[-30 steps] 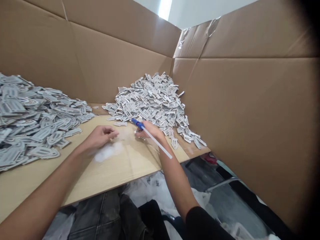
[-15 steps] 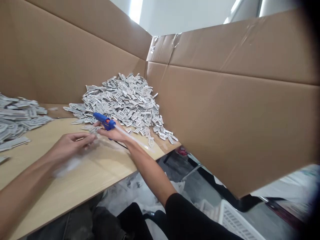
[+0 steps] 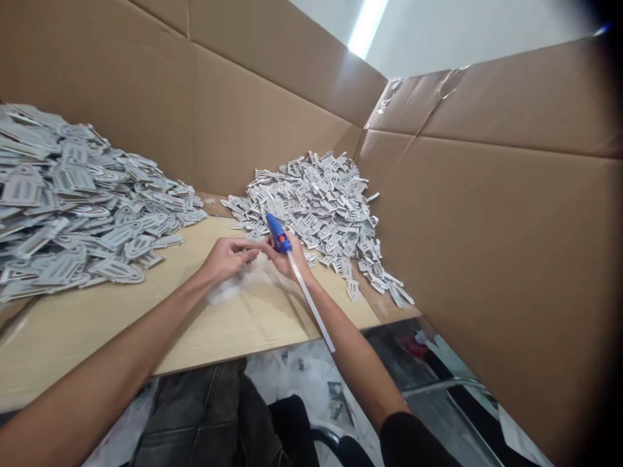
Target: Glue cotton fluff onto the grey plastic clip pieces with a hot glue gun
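My right hand (image 3: 294,263) is wrapped round a blue hot glue gun (image 3: 278,233), whose nozzle points away from me towards the right-hand heap. A long, clear glue stick (image 3: 311,303) sticks out of its back and lies along my right forearm. My left hand (image 3: 228,259) meets the right one at the fingertips, its thumb and fingers pinched together; whatever is between them is too small to make out. Under the left hand, on the wooden board (image 3: 204,331), lies a blurred, wispy whitish bit (image 3: 226,292).
A large heap of flat grey-white slotted pieces (image 3: 73,194) is on the left. Another heap (image 3: 316,201) fills the far corner. Tall cardboard walls (image 3: 272,117) stand behind and to the right. Below the board's front edge are my legs and whitish plastic sheeting (image 3: 292,370).
My view has swung left, bringing more of the left heap into sight. My hands have come closer together, and the glue gun has turned to point more directly away from me.
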The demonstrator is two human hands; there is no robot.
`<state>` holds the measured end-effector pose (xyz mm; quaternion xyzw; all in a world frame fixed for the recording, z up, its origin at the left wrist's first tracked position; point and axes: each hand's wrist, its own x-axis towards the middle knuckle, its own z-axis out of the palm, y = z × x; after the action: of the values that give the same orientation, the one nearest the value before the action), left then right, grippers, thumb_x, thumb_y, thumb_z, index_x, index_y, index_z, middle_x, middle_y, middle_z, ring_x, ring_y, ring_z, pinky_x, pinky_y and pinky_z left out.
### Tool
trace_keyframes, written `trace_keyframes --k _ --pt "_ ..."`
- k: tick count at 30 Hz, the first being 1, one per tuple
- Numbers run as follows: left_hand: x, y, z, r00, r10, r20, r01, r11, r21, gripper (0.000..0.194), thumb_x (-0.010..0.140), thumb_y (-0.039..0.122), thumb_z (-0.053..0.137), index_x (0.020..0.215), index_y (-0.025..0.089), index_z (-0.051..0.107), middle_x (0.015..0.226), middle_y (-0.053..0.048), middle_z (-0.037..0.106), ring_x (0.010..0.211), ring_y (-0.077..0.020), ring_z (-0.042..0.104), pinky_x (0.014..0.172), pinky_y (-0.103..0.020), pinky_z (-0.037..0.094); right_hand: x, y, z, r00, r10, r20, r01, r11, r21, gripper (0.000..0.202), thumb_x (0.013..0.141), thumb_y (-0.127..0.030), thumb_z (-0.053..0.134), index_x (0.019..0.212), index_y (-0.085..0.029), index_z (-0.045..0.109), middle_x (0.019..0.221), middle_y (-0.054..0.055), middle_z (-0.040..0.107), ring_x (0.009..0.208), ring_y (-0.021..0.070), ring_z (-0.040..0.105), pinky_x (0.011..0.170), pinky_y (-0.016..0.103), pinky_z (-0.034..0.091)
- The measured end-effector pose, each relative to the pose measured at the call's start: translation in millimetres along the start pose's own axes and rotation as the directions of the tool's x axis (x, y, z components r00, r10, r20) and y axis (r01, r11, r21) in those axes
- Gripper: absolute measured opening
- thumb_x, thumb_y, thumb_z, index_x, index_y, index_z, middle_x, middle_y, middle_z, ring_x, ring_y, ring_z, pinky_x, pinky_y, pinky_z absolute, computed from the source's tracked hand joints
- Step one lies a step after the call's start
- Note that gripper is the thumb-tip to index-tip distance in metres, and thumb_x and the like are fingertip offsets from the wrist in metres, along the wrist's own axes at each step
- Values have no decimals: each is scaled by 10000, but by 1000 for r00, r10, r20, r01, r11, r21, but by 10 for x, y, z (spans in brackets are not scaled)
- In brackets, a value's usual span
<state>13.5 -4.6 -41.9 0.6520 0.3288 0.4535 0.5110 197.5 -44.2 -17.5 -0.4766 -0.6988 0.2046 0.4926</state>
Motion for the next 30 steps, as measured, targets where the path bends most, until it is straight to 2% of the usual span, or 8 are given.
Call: trace_keyframes --k 3,6,8,10,13,17,22,30 --pt "5 4 12 998 58 31 -57 998 -39 465 681 408 901 1067 158 828 1137 -140 768 728 -186 686 629 -304 568 14 27 -8 998 -34 -49 34 999 9 344 868 -532 717 841 -206 613 769 6 599 685 157 536 695 279 460" --pt "-18 52 36 998 66 11 -65 993 -96 672 670 328 918 1298 200 718 1311 -167 700 887 -230 735 686 -322 616 10 7 -22 997 -42 -69 43 999 8 296 890 -488 694 851 -206 611 774 6 608 681 153 536 693 279 455" --pt "-37 84 56 999 34 30 -29 988 -151 859 677 290 922 1464 224 583 1294 -177 688 886 -238 755 694 -344 636 -2 -25 -28 997 -53 -56 53 999 -7 279 897 -475 684 860 -206 617 786 10 625 688 153 549 703 280 462" --pt "-48 100 75 998 8 63 5 979 -206 937 677 274 931 1512 210 512 1198 -158 712 847 -238 766 694 -361 647 -19 -61 -31 997 -58 -48 56 998 -37 274 905 -473 670 865 -207 620 789 14 639 690 156 560 710 283 467" --pt "-44 89 90 998 -13 67 28 973 -229 837 627 275 967 1369 155 598 1076 -117 742 856 -241 765 711 -359 653 -38 -100 -36 995 -74 -71 69 995 -74 271 918 -473 656 873 -208 617 791 20 654 693 162 571 718 288 472" --pt "-21 54 72 998 -32 63 45 973 -225 738 570 279 992 1208 132 651 1044 -116 764 889 -238 758 731 -342 640 -38 -95 -57 982 -140 -130 128 987 -100 252 920 -449 671 889 -204 622 813 18 655 697 159 565 728 294 469" --pt "-2 46 46 998 -39 51 49 979 -197 674 591 258 967 1179 131 661 1039 -136 783 916 -249 762 735 -342 620 -18 -53 -72 973 -141 -185 125 988 -91 258 909 -451 692 884 -203 625 799 12 638 686 159 557 712 300 462" --pt "-6 46 66 998 -14 67 25 985 -171 676 545 298 987 1124 136 678 1126 -148 775 1033 -300 749 858 -422 617 -58 -113 9 985 -128 -119 115 987 -112 236 910 -443 673 892 -209 638 805 13 673 688 166 590 728 296 488"
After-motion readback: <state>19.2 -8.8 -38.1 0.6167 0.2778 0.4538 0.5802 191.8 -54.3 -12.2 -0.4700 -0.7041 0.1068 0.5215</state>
